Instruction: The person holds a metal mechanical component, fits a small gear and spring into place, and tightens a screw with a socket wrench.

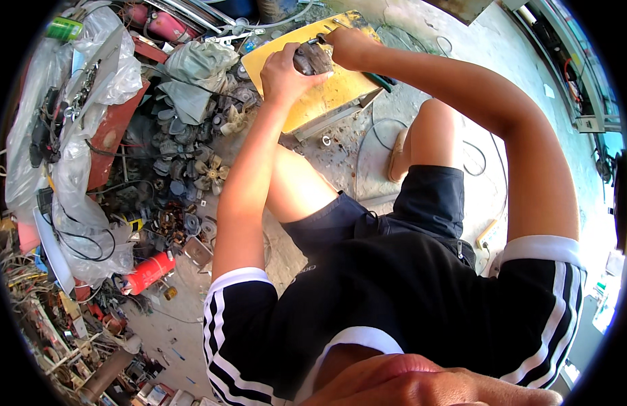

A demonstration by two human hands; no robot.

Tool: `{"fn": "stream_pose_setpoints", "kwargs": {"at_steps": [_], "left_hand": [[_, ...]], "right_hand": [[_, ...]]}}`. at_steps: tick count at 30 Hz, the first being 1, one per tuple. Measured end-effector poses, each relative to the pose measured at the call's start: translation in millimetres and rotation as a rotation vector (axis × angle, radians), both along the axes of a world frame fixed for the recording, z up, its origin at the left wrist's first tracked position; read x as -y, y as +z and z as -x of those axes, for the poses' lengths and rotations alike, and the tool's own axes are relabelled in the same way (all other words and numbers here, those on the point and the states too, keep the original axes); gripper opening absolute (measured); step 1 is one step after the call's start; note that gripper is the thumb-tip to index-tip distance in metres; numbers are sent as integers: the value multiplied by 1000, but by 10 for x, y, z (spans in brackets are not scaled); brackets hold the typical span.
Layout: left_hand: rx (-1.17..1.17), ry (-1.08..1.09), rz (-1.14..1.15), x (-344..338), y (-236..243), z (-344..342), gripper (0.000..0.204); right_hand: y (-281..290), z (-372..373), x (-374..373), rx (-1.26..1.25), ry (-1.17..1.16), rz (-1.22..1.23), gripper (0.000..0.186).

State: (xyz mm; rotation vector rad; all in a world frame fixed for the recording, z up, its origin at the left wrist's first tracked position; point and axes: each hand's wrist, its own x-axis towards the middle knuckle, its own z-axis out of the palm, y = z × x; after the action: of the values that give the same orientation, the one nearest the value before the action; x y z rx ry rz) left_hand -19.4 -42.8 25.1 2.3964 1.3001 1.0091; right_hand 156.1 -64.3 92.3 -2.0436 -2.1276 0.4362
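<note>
My left hand [283, 74] is wrapped round a dark brown, blocky metal part [313, 59], thumb along its near side. The part rests on or just above a low yellow-topped table [320, 105]; I cannot tell which. At its far right corner my right hand [350, 49] is closed on a small dark tool with a shiny end [317, 39], which meets the part's upper edge. The fingers hide most of this tool, so its kind does not show. A dark green-handled tool [379, 82] lies at the table's right edge, below my right forearm.
Left of the table spreads a heap of motor parts and fan blades [210, 173], with a grey-green cloth bag [198, 71]. A red cylinder [149, 273] lies lower left. Loose cables [377, 128] cross the floor, near a power strip [488, 233] at right.
</note>
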Motion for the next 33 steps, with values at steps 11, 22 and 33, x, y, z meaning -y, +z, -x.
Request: {"fn": "stream_pose_setpoints", "kwargs": {"at_steps": [11, 22, 33], "left_hand": [[-50, 19, -50, -65, -36, 54, 72], [-27, 24, -200, -96, -147, 86, 74], [3, 46, -67, -131, -95, 125, 73]], "right_hand": [[-112, -7, -196, 53, 63, 37, 31], [-71, 98, 44, -12, -9, -22, 41], [-450, -41, -444, 207, 161, -140, 33]]}}
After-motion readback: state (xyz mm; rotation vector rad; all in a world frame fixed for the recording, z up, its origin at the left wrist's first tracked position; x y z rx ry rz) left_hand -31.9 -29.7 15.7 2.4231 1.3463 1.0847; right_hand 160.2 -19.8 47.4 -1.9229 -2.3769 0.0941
